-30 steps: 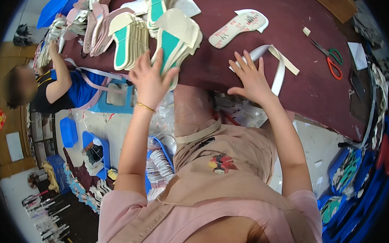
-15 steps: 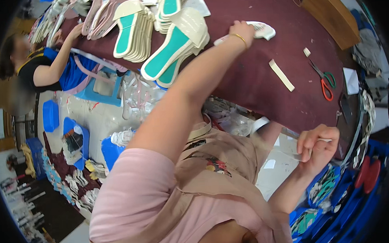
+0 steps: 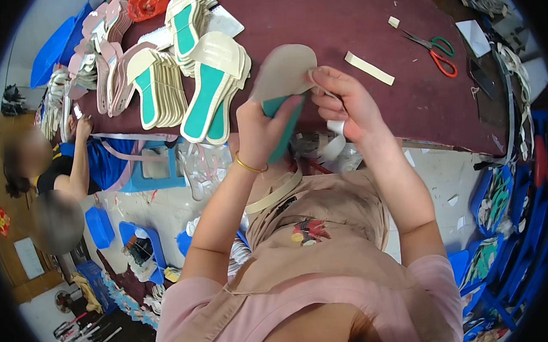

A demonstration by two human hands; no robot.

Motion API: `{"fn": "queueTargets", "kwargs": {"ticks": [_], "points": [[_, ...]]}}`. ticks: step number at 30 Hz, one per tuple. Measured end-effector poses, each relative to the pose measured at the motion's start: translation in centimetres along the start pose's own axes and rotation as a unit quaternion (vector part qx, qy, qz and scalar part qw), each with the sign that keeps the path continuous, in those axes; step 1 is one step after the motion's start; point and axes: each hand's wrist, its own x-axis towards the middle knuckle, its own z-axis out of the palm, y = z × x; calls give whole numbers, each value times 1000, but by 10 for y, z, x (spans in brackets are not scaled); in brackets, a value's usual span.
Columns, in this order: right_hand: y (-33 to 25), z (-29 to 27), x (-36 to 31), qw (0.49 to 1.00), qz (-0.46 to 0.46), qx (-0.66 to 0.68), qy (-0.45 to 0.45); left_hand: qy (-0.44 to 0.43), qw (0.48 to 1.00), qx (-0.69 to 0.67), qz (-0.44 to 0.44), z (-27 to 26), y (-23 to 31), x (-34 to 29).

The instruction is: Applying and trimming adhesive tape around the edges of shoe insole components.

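Note:
In my left hand (image 3: 262,125) is a slipper sole piece (image 3: 284,68), grey at its rounded far end and green toward me. The thumb lies over its green part and the fingers go behind it. My right hand (image 3: 348,99) is closed at the right edge of the sole piece, pinching a thin pale strip (image 3: 327,92) against it. A white band (image 3: 335,127) sits by the lower fingers of that hand, and a blurred pale loop hangs below it. To the left lie cream-and-green slipper pieces (image 3: 205,106) in an overlapping stack.
On the dark red table (image 3: 334,19) lie a cream strip (image 3: 369,68), scissors (image 3: 435,50) with red and green handles, and a dark phone (image 3: 482,78). More slipper stacks (image 3: 161,93) stand left. Beyond them sits another person (image 3: 69,163). Blue bins (image 3: 486,259) stand at right.
My left hand has come back from the table with the sole piece. My right hand has risen from the lower right to meet it. The view has shifted.

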Motion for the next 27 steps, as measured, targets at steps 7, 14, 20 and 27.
{"fn": "queueTargets", "kwargs": {"ticks": [7, 14, 20, 27], "points": [[22, 20, -29, 978, -67, 140, 140, 120, 950, -281, -65, 17, 5, -8], [33, 25, -30, 982, 16, 103, 160, 60, 976, -205, -34, 13, -3, -20], [22, 17, -21, 836, -333, -425, 97, 77, 954, -288, -25, 17, 0, -21], [62, 14, -29, 857, -285, -405, 139, 7, 955, -260, -140, 15, 18, -6]]}}
